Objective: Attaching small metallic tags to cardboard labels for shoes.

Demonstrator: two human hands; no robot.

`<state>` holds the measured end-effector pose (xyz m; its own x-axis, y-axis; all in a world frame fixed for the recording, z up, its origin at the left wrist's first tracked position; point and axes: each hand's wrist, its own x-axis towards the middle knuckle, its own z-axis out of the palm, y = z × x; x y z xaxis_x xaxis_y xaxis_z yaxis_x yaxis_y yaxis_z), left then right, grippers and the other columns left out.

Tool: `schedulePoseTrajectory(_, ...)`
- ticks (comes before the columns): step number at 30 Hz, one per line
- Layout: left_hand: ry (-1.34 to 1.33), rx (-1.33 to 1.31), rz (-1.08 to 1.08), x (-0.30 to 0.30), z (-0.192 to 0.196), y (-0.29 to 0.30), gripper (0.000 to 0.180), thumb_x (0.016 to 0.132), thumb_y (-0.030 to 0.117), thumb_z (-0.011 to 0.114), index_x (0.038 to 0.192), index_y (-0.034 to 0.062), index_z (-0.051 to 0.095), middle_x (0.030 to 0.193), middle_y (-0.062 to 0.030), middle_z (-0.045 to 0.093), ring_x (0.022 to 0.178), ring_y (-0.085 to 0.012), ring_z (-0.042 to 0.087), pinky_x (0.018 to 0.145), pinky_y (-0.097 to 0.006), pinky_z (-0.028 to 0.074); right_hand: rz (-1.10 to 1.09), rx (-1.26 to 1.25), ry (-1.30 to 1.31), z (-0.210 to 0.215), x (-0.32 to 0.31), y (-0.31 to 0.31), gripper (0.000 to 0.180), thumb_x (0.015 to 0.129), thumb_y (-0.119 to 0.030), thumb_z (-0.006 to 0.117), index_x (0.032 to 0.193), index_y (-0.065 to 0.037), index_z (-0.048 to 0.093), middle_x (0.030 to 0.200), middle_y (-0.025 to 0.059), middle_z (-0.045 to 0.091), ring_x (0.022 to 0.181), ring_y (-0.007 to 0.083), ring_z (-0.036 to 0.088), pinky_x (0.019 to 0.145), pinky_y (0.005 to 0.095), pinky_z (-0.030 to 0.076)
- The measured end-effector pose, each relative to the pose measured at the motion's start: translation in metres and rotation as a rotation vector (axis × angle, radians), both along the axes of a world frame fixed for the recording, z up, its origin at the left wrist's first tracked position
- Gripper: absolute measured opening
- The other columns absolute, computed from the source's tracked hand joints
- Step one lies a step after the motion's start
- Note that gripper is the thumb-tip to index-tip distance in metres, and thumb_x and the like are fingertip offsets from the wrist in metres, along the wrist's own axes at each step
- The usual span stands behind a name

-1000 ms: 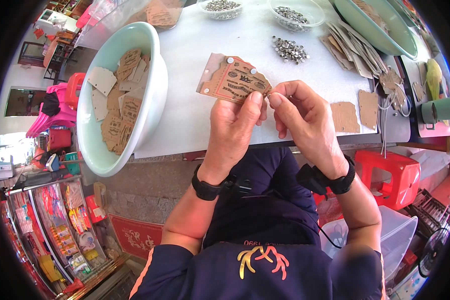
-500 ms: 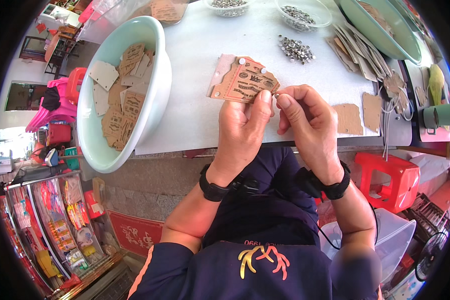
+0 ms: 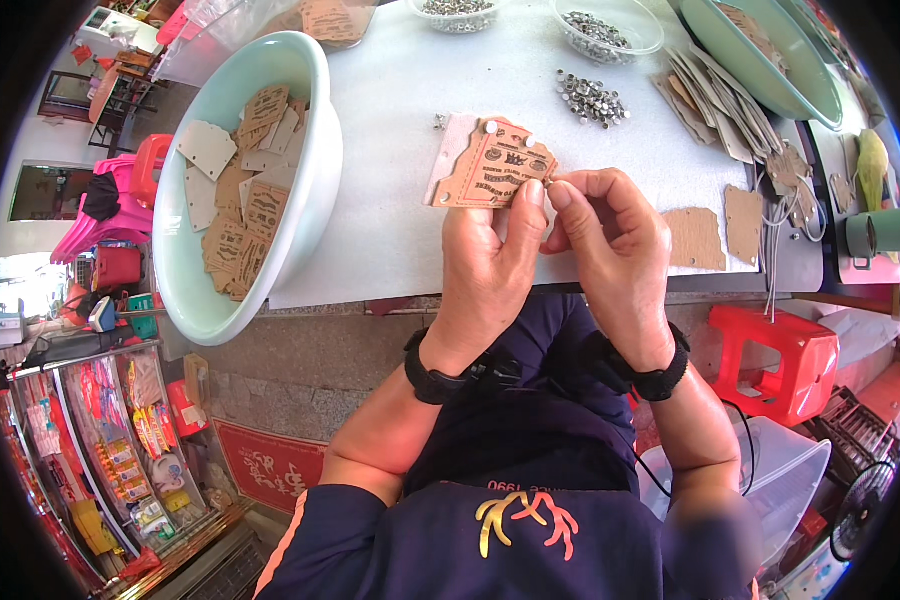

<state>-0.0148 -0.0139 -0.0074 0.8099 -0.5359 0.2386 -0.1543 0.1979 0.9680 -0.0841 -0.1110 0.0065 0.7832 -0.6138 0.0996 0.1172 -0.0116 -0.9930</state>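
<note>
My left hand (image 3: pixel 482 270) holds a brown printed card (image 3: pixel 505 165) over the table, thumb on its front. The card has a wavy outline, pale round studs along its top edge and a hole at its lower left. A plain pale piece (image 3: pixel 442 168) shows behind its left side. My right hand (image 3: pixel 618 245) is pinched at the card's lower right corner, thumb and forefinger together. Whatever lies between those fingertips is too small and covered to name. Past the card, a heap of small metal studs (image 3: pixel 592 100) lies loose on the white table (image 3: pixel 380 200).
A pale green basin (image 3: pixel 320 130) of cards stands at the left. Two clear tubs of studs, one a round tub (image 3: pixel 650 40), sit at the back. Stacked grey cards (image 3: pixel 725 110), a second green basin (image 3: pixel 815 90) and two flat brown cards, including one card (image 3: pixel 695 238), are at the right.
The card has shifted slightly right and down and tilted a little. My right fingertips have moved slightly left and now meet its corner. A few tiny metal bits show on the table beyond its left side.
</note>
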Motion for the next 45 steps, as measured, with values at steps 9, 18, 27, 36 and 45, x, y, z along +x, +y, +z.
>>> schedulePoseTrajectory(9, 0.021, 0.01, 0.023, -0.002, 0.0, 0.0, 0.019, 0.098, 0.012, 0.053, 0.102, -0.0056, 0.061, 0.088, -0.0067, 0.063, 0.077, -0.0099, 0.057, 0.068, -0.027, 0.048, 0.01, 0.004, 0.022, 0.005, 0.0, 0.0, 0.011, 0.094, -0.006, 0.061, 0.096, 0.005, 0.059, 0.08, 0.0071, 0.064, 0.068, 0.009, 0.062, 0.06, 0.0233, 0.054)
schedulePoseTrajectory(18, 0.015, 0.023, 0.012, 0.0, -0.001, 0.002, 0.017, 0.097, 0.009, 0.054, 0.101, -0.0061, 0.061, 0.089, -0.0082, 0.064, 0.077, -0.0109, 0.057, 0.067, -0.027, 0.048, 0.06, 0.059, 0.01, 0.006, -0.002, -0.004, 0.01, 0.095, -0.007, 0.06, 0.096, 0.003, 0.058, 0.081, 0.0054, 0.064, 0.067, 0.0088, 0.062, 0.061, 0.0229, 0.053)
schedulePoseTrajectory(27, 0.03, -0.003, 0.003, 0.0, -0.001, 0.002, 0.016, 0.097, 0.008, 0.053, 0.101, -0.0056, 0.06, 0.087, -0.0067, 0.062, 0.074, -0.0093, 0.054, 0.064, -0.027, 0.046, 0.053, 0.016, 0.023, 0.006, -0.001, -0.001, 0.012, 0.095, -0.008, 0.06, 0.097, 0.003, 0.058, 0.08, 0.005, 0.064, 0.069, 0.0083, 0.061, 0.06, 0.0223, 0.052)
schedulePoseTrajectory(36, 0.069, -0.022, -0.022, 0.002, -0.001, 0.005, 0.016, 0.097, 0.008, 0.053, 0.104, -0.0048, 0.06, 0.091, -0.0056, 0.062, 0.076, -0.0083, 0.055, 0.067, -0.026, 0.047, 0.072, 0.051, 0.051, 0.009, 0.0, -0.002, 0.013, 0.096, -0.008, 0.059, 0.101, 0.004, 0.059, 0.08, 0.005, 0.065, 0.069, 0.0076, 0.06, 0.06, 0.0221, 0.051)
schedulePoseTrajectory(45, 0.05, -0.002, -0.029, 0.001, 0.001, 0.005, 0.017, 0.097, 0.009, 0.053, 0.104, -0.0055, 0.06, 0.092, -0.0065, 0.062, 0.081, -0.0098, 0.058, 0.07, -0.026, 0.048, 0.118, 0.053, 0.002, 0.003, -0.001, -0.005, 0.018, 0.097, -0.009, 0.058, 0.109, 0.004, 0.059, 0.084, 0.0056, 0.066, 0.071, 0.0069, 0.06, 0.061, 0.022, 0.051)
